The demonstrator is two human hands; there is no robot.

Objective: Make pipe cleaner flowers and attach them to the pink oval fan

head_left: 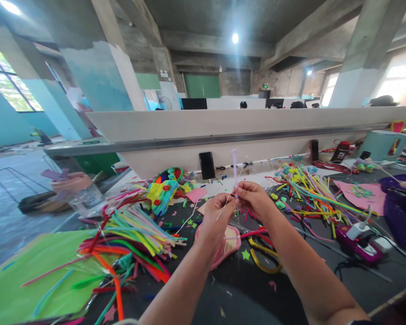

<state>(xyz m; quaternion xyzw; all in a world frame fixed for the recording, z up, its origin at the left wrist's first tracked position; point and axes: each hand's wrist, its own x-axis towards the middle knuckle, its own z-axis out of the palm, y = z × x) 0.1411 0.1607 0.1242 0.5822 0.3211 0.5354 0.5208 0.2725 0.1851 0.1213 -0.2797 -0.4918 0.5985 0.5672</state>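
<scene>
Above the table, in the middle of the head view, a lavender pipe cleaner (234,169) stands upright with a small bent tip at its top. My left hand (217,219) pinches near its lower end. My right hand (255,201) closes its thumb and fingers on the same stem, just beside the left fingertips. A thin pale strand runs by the left fingers; I cannot tell what it is. Beneath the hands lies a pink-edged piece (235,239), partly hidden by my left wrist. Yellow-handled scissors (265,257) rest right of it, near a green star (245,255).
Colourful pipe cleaners (145,230) are heaped at left, partly over a green sheet (37,271); another heap (311,194) lies at right. A phone (207,165) leans on the white partition (189,126). A purple power strip (358,246) with cables sits right, a teal kettle (379,145) behind.
</scene>
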